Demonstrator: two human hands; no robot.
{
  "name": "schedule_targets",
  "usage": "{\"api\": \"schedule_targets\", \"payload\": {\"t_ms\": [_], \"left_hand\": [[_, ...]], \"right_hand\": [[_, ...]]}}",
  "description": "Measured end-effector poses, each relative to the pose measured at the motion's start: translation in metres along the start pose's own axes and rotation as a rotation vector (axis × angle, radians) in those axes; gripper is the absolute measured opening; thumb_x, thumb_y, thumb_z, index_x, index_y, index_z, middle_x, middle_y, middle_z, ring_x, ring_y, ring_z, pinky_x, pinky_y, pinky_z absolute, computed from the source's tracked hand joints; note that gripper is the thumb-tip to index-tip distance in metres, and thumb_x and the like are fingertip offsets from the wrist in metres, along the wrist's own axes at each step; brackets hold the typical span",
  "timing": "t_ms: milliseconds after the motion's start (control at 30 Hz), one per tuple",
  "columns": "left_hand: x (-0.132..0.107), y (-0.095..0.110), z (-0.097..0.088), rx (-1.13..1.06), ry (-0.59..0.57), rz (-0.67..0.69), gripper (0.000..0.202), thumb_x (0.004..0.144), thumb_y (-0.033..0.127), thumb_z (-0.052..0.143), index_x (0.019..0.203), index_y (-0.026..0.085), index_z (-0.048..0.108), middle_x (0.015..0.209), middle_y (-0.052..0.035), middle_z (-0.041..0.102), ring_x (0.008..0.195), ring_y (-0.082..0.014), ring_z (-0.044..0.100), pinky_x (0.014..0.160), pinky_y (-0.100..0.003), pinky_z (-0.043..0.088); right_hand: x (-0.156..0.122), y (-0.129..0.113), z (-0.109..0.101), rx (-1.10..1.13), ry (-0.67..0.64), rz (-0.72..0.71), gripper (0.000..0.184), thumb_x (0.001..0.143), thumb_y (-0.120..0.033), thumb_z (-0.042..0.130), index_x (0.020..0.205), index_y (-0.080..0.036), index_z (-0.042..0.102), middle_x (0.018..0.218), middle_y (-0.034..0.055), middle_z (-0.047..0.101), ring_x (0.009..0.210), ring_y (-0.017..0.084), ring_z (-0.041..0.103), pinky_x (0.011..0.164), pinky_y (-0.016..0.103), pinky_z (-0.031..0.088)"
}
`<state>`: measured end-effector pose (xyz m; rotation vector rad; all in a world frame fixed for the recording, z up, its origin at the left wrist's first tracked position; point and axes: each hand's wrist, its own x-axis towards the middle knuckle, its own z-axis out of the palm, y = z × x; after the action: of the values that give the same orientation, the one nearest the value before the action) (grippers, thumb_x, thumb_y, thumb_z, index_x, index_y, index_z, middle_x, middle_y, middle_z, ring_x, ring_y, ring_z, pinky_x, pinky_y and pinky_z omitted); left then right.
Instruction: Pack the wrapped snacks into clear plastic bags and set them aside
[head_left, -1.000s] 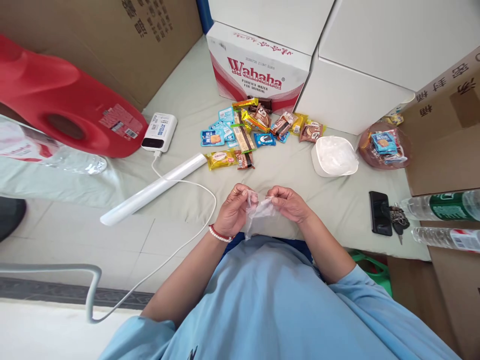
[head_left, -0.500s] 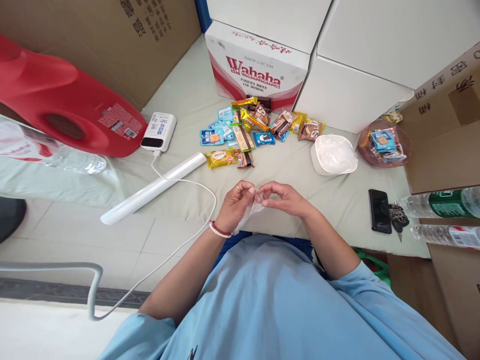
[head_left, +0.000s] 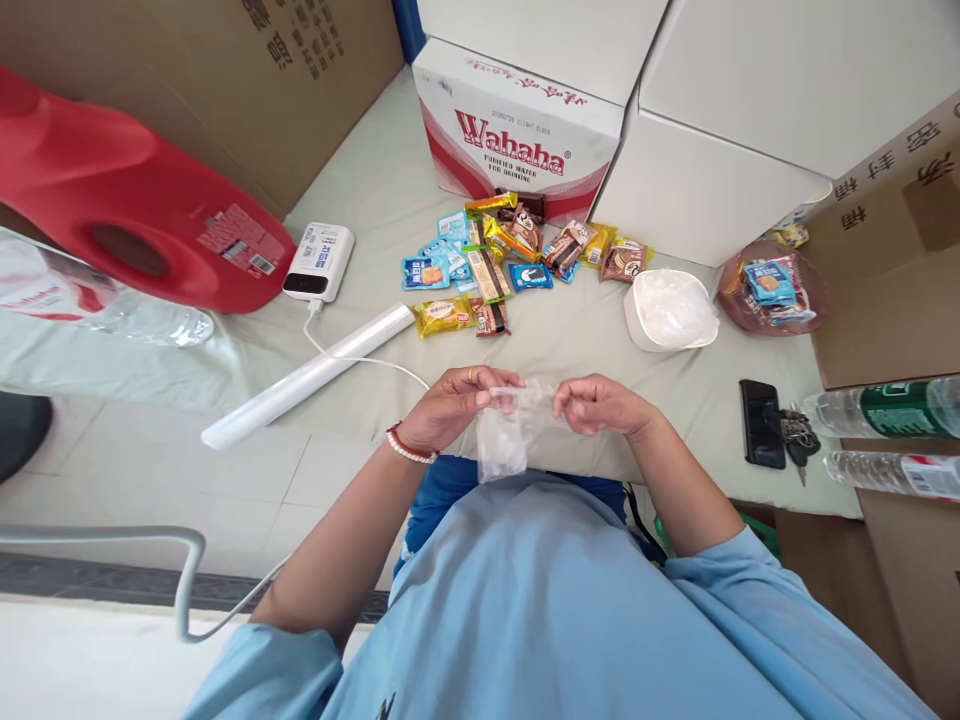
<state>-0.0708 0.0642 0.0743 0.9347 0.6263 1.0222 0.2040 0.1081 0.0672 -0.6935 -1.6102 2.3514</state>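
Observation:
A clear plastic bag [head_left: 504, 445] hangs between my hands at the near edge of the covered surface. My left hand [head_left: 450, 405] pinches its upper left part, with a ring and a bead bracelet showing on that side. My right hand [head_left: 600, 404] has its fingers closed on the other end of the bag's top. Beyond them lies a heap of wrapped snacks [head_left: 487, 275] in yellow, blue and brown packets. A white tub [head_left: 637, 318] with crumpled clear plastic in it stands to the right of the heap.
On the left are a plastic roll [head_left: 307, 378], a power bank [head_left: 319, 262] with a white cable, and a red jug [head_left: 150, 215]. The right side has a bowl of snacks [head_left: 731, 305], a phone [head_left: 762, 425], keys [head_left: 799, 432] and bottles [head_left: 896, 408]. A Wahaba-type carton [head_left: 517, 135] stands behind.
My hands have moved apart, the left hand to the left and the right hand to the right. The plastic bag, bunched between them before, is now spread out and hangs down.

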Motion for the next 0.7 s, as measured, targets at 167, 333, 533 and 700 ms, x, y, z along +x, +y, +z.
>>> {"api": "schedule_targets", "payload": {"t_ms": [167, 333, 533, 700], "left_hand": [[0.0, -0.013, 0.004, -0.241, 0.294, -0.015, 0.027, 0.075, 0.037, 0.088, 0.078, 0.021, 0.066, 0.063, 0.0022, 0.064, 0.076, -0.0163, 0.066, 0.076, -0.028, 0.049], [-0.002, -0.028, 0.011, -0.072, 0.104, -0.169, 0.044, 0.082, 0.058, 0.077, 0.071, 0.017, 0.068, 0.066, -0.0031, 0.064, 0.065, -0.0157, 0.057, 0.068, -0.03, 0.044], [-0.001, -0.037, 0.025, -0.171, 0.199, -0.169, 0.038, 0.078, 0.048, 0.084, 0.069, 0.019, 0.061, 0.066, -0.0006, 0.063, 0.076, -0.0181, 0.065, 0.08, -0.031, 0.047], [0.005, -0.044, 0.025, -0.256, 0.458, -0.047, 0.037, 0.074, 0.042, 0.089, 0.078, 0.02, 0.06, 0.073, 0.0046, 0.063, 0.075, -0.0129, 0.065, 0.08, -0.026, 0.049]], "right_hand": [[-0.009, -0.01, -0.005, -0.227, 0.061, -0.089, 0.032, 0.078, -0.044, 0.087, 0.087, -0.016, 0.074, 0.079, 0.0, 0.062, 0.072, 0.011, 0.055, 0.068, 0.024, 0.044], [-0.005, -0.008, -0.004, 0.24, 0.547, -0.31, 0.03, 0.083, -0.047, 0.082, 0.087, -0.024, 0.062, 0.103, 0.0025, 0.069, 0.087, 0.016, 0.067, 0.077, 0.032, 0.057], [0.01, 0.008, 0.003, 0.515, 0.599, -0.162, 0.051, 0.084, -0.072, 0.068, 0.096, -0.022, 0.059, 0.077, 0.0012, 0.07, 0.06, 0.015, 0.064, 0.057, 0.028, 0.056], [0.006, 0.023, 0.021, 0.514, 0.467, -0.202, 0.049, 0.076, -0.063, 0.082, 0.101, -0.023, 0.068, 0.09, 0.0031, 0.073, 0.087, 0.017, 0.07, 0.085, 0.032, 0.057]]}}
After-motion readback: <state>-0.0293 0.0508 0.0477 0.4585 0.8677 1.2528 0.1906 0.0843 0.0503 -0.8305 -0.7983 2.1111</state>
